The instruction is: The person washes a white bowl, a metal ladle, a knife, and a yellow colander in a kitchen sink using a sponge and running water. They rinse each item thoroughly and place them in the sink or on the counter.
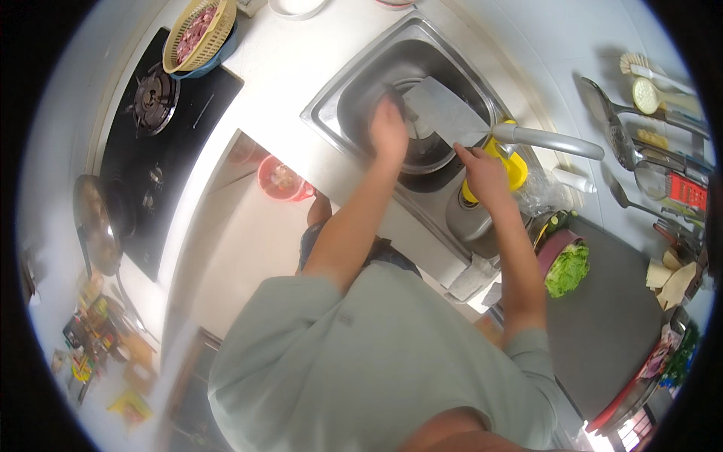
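My right hand grips the handle end of a cleaver, the handle mostly hidden in the fist. Its broad, wet-looking metal blade is held flat over the large basin of a stainless steel sink. Right beside the blade is the tip of a grey tap spout. My left hand is blurred by motion over the basin, left of the blade. Something dark shows at its fingertips, too smeared to name. Beneath both hands a round metal bowl or pan sits in the basin, partly covered.
A yellow plastic basket stands by the small basin. To the right are lettuce in a pink container and hanging utensils. On the left, a basket of raw meat rests by the gas hob. A pink bucket is below.
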The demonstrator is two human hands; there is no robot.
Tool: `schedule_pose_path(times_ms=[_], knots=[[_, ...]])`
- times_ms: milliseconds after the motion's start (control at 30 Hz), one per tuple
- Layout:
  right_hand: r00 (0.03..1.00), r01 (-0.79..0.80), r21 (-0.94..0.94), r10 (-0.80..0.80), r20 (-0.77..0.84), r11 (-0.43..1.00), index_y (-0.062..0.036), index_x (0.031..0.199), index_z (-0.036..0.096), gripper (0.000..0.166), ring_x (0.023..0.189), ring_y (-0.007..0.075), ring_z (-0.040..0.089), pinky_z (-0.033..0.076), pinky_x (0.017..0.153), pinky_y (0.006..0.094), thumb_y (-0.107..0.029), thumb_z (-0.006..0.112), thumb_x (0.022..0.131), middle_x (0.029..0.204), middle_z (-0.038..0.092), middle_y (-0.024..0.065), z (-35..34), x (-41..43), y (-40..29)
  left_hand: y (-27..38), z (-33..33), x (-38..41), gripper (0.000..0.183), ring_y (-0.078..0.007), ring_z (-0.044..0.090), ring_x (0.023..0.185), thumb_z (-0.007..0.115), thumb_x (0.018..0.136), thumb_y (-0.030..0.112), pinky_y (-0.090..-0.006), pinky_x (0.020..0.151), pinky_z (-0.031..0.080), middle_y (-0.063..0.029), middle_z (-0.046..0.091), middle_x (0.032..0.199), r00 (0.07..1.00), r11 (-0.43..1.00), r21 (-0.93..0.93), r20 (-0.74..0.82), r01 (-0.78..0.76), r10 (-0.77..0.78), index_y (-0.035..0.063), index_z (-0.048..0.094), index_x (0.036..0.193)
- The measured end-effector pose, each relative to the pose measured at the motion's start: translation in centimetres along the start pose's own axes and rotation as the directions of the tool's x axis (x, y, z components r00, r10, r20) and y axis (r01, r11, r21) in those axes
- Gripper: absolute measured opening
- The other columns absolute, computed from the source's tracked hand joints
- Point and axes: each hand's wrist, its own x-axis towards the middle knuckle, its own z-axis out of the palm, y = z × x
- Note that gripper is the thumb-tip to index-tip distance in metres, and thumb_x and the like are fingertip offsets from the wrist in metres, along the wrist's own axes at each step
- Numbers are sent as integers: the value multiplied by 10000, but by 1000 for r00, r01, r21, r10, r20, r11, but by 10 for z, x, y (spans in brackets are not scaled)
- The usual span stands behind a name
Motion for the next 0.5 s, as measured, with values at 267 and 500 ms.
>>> schedule_pose_path(times_ms=[267, 500], knots=[[966, 238, -408, -169, 197, 881, -215, 1120, 679, 312, 918, 251, 662, 564, 722, 368, -124, 590, 835, 958, 638, 78, -20, 18, -4, 54, 36, -76, 333, -343, 595, 1195, 542, 960, 175, -353, 1007, 463, -203, 631, 1256, 827, 970, -84, 509, -228, 238, 29, 633, 1245], [971, 235, -417, -189, 148, 878, -213, 1110, 673, 292, 909, 236, 659, 564, 703, 350, -142, 590, 839, 964, 621, 75, -36, 9, -13, 33, 41, -22, 407, -371, 495, 1299, 517, 962, 257, -403, 1086, 399, -244, 535, 1368, 787, 855, 163, 502, -493, 358, -11, 618, 1251]])
